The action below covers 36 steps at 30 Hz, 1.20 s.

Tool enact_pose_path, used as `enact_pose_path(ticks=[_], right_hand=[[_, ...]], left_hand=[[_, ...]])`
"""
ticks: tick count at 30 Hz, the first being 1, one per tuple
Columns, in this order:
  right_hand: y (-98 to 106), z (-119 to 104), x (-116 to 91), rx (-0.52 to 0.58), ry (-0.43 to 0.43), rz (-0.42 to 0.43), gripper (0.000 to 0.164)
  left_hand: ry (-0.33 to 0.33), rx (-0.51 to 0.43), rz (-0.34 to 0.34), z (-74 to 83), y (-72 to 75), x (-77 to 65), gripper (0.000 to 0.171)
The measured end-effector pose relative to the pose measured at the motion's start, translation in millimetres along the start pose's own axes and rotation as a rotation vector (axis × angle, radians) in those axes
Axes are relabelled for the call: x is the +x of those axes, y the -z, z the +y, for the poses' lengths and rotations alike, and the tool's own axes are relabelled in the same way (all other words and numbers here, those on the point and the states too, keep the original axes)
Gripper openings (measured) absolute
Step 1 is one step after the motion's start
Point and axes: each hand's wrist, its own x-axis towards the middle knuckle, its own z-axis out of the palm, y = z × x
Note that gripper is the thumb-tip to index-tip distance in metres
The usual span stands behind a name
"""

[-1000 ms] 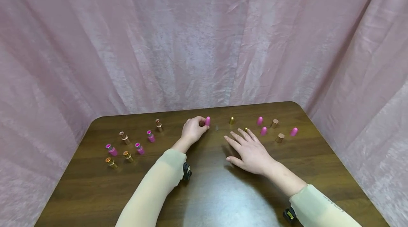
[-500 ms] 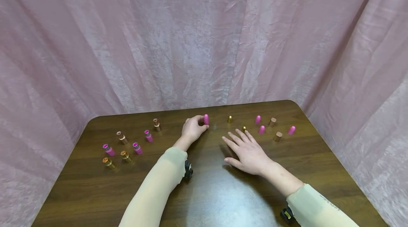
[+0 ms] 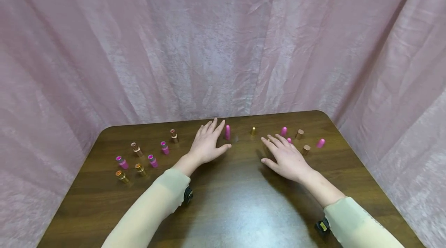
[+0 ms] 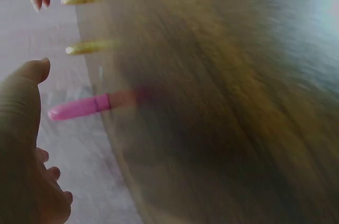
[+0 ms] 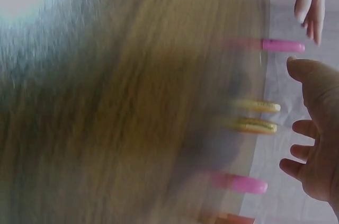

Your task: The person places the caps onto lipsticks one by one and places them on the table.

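Note:
A pink lipstick (image 3: 227, 132) with its cap on stands upright near the table's back edge, taller than the loose caps. Just left of it my left hand (image 3: 205, 146) hovers with fingers spread, apart from it; the left wrist view shows the lipstick (image 4: 79, 108) beside the thumb (image 4: 38, 70). My right hand (image 3: 287, 159) is spread over the table behind which loose caps stand, and it holds nothing. Near its fingers are a gold cap (image 3: 253, 131), a pink cap (image 3: 284, 131) and a rose-gold cap (image 3: 306, 149). Another gold cap is mostly hidden by the fingertips.
On the left stand several uncapped lipstick tubes: pink (image 3: 165, 147), rose-gold (image 3: 174, 135) and gold (image 3: 122, 176). More caps stand at the right, such as a pink one (image 3: 321, 143). A pink curtain (image 3: 223, 47) hangs behind the wooden table (image 3: 223, 209).
My left hand has let go of the pink lipstick, straightened its fingers and drawn slightly left. The lipstick stays standing. My right hand has shifted right and a little farther back.

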Motion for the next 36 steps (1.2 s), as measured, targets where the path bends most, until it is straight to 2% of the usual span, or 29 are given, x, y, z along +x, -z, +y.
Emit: enact_pose_path(ticks=[6,12,16,25,31,36], right_hand=[[3,11,4,0.004,-0.029,0.001,0.073],[3,17,16,-0.007,-0.038,0.047,0.064],[2,18,26,-0.002,-0.093,0.014,0.056],[2,24,45,0.001,-0.211,-0.111,0.044],[1,24,54,0.005,-0.213,-0.146,0.043],[2,21,59,-0.017,-0.203,-0.142,0.035]], left_hand=[[-0.159,0.182,0.01,12.5,10.4,-23.9,0.091],[-0.275,0.26,-0.075,34.9,12.3,-46.5,0.09],[-0.326,0.288,-0.124,48.4,6.5,-58.6,0.09],[-0.386,0.313,-0.174,63.1,-9.6,-74.4,0.088],[-0.377,0.304,-0.201,65.6,-11.9,-76.4,0.087],[-0.37,0.29,-0.2,66.3,-11.9,-75.9,0.086]])
